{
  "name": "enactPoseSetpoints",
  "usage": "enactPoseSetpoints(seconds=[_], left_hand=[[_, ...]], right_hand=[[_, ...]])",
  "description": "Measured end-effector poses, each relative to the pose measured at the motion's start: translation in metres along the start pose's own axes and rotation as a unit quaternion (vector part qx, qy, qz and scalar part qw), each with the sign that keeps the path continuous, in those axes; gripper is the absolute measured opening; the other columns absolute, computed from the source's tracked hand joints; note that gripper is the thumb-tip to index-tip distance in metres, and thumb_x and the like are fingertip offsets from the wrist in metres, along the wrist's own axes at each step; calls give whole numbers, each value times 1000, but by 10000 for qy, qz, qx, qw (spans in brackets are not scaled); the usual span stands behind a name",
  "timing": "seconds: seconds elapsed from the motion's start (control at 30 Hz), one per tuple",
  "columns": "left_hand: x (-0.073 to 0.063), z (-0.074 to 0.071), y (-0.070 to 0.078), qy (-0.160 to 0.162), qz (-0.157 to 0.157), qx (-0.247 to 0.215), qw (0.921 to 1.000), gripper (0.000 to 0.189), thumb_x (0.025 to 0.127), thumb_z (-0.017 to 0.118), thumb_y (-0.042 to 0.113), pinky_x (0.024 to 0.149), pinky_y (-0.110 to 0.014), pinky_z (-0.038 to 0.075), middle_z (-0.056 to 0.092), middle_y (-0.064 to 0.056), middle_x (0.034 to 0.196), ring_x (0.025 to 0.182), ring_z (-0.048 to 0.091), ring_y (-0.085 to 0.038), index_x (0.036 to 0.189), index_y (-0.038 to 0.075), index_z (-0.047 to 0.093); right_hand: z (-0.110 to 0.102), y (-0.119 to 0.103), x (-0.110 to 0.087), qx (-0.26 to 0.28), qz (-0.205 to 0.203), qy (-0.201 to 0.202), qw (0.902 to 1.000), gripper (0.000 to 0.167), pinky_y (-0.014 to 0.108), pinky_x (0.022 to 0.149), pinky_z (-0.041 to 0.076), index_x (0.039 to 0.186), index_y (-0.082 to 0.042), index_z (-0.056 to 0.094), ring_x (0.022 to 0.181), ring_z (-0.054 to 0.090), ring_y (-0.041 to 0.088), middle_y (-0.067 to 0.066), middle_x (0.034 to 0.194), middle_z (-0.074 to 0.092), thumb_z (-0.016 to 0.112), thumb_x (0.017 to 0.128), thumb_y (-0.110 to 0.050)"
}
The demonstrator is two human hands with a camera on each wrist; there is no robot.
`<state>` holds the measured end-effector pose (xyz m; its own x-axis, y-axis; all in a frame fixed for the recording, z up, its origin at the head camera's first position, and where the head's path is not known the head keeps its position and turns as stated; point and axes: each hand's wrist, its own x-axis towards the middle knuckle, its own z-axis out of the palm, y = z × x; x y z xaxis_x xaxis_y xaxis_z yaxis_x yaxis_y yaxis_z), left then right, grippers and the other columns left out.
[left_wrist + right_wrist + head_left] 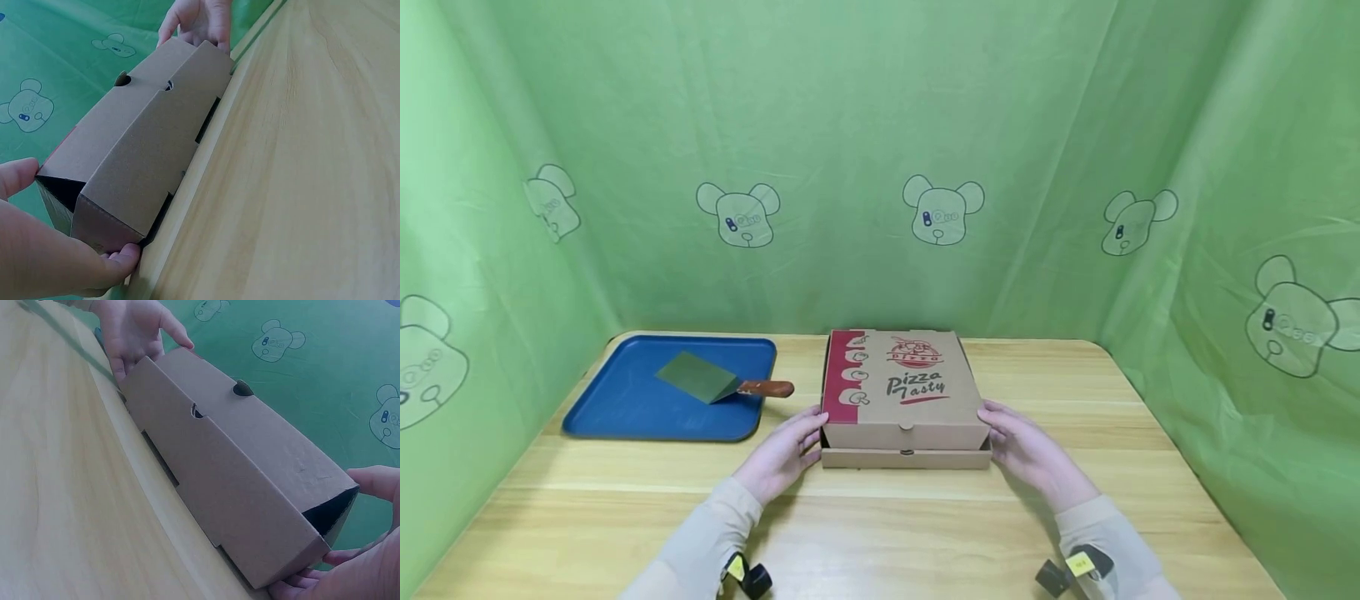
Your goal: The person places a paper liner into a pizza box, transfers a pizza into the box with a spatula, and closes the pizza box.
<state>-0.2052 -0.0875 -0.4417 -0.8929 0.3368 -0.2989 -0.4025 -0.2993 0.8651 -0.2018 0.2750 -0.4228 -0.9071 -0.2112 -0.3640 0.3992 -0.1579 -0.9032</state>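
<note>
A cardboard pizza box (907,379) with a red side band and printed lettering lies on the wooden table. Its lid sits slightly raised, leaving a dark gap at each front corner above the base's front wall (144,144). At the box's left front corner, my left hand (782,450) grips the side, thumb at the lid's edge and the other fingers low by the base. My right hand (1030,450) holds the opposite corner in the same way, its fingertips by the bottom edge in the right wrist view. A small thumb notch (242,389) shows on the lid's front flap.
To the left lies a blue tray (625,417). On it rests a spatula (700,377) with a flat wide blade, its brown wooden handle (767,388) jutting past the tray's right rim. Green curtains (850,125) with bear outlines enclose the table (880,533) at the back and sides.
</note>
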Motion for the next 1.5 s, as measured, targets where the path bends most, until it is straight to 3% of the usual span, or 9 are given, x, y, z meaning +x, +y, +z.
enactPoseSetpoints(seconds=[0.23, 0.5, 0.73, 0.97, 1.1, 1.23, 1.4, 1.5], left_hand=[[1, 0, 0, 55, 15, 33, 10000, 73, 99, 53, 25, 122, -49, 22, 29, -20, 155, 143, 27, -32, 154, 0, 12], [2, -1, 0, -15, 0, 46, 10000, 72, 99, 51, 20, 124, -52, 15, 21, -21, 158, 147, 19, -35, 154, -1, 10], [2, -1, -2, 3, 48, 172, 9998, 70, 97, 50, 11, 123, -55, 14, 18, -23, 160, 149, 16, -37, 153, -3, 10], [4, -1, -3, 91, 74, 298, 9995, 68, 95, 51, 2, 120, -50, 24, 20, -22, 159, 140, 32, -31, 153, -1, 14], [4, -1, -5, 118, 104, 400, 9991, 68, 94, 50, 0, 116, -44, 31, 24, -23, 157, 136, 37, -30, 153, 0, 15], [5, -1, -7, 116, 205, 585, 9980, 69, 93, 49, -3, 112, -40, 35, 27, -24, 154, 134, 39, -30, 153, 0, 15], [5, 0, -9, 187, 266, 775, 9965, 69, 92, 49, -4, 112, -42, 36, 28, -25, 152, 134, 39, -32, 153, -1, 16], [5, 0, -9, 203, 269, 794, 9963, 69, 92, 49, -4, 114, -45, 34, 28, -25, 152, 134, 39, -32, 153, -1, 16]], right_hand=[[-2, 0, 0, -55, -89, -158, 9998, 79, 18, 96, 47, 156, -5, -2, 109, 52, 4, -7, 122, 50, 51, 100, -22], [-3, 1, 1, -94, -128, -268, 9995, 79, 20, 97, 46, 156, -5, -2, 109, 54, 2, -11, 119, 55, 51, 100, -18], [-2, 0, -1, -168, -117, -200, 9996, 83, 34, 111, 30, 155, -4, 0, 99, 53, 1, -10, 118, 52, 56, 95, -11], [-4, 3, 0, -163, -295, -330, 9989, 81, 25, 96, 47, 154, 0, 0, 102, 60, 6, -8, 121, 53, 52, 92, 2], [-5, 4, 0, -209, -319, -321, 9988, 81, 25, 94, 47, 154, 0, 1, 101, 59, 7, 2, 133, 49, 50, 90, 6], [-6, 6, 2, -298, -385, -325, 9983, 85, 25, 95, 48, 154, 0, 2, 104, 58, 8, 20, 153, 28, 54, 87, 7], [-11, 10, 4, -338, -589, -584, 9960, 92, 25, 96, 49, 154, 1, 6, 108, 57, 9, 14, 146, 36, 64, 82, 2], [-11, 11, 5, -386, -627, -610, 9954, 94, 25, 96, 49, 154, 1, 6, 109, 57, 9, 18, 149, 32, 65, 81, 1]])
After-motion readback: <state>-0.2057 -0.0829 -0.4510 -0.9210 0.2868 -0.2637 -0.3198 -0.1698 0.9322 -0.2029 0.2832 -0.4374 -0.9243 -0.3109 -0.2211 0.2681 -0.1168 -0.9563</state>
